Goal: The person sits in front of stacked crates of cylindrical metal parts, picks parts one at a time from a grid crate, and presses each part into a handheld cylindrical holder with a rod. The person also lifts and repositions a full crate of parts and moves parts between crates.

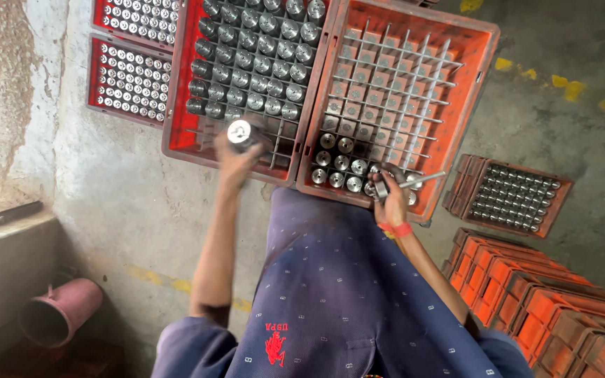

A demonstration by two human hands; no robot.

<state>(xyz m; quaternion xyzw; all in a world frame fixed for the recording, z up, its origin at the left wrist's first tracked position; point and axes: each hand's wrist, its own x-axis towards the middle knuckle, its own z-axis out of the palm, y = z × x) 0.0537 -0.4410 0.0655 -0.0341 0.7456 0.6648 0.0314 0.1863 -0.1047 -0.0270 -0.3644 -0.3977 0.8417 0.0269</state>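
Both hands (236, 150) (388, 196) outstretched over crates (320, 105)

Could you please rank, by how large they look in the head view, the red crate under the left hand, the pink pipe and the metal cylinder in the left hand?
1. Red crate.
2. Pink pipe, though it is nearer the camera.
3. Metal cylinder in the left hand.

— What's the floor (582, 161) like?

— Bare grey concrete, stained, with chipped yellow paint marks (561, 82) across it at the upper right and a fainter yellow streak (155, 278) lower left.

— And the wall?

— A rough, patchy plastered wall (8, 98) on the left, with a concrete ledge (8, 241) below it. A pink pipe piece (61, 311) lies on its side under the ledge — its dark mouth faces outward. Light is soft and even.
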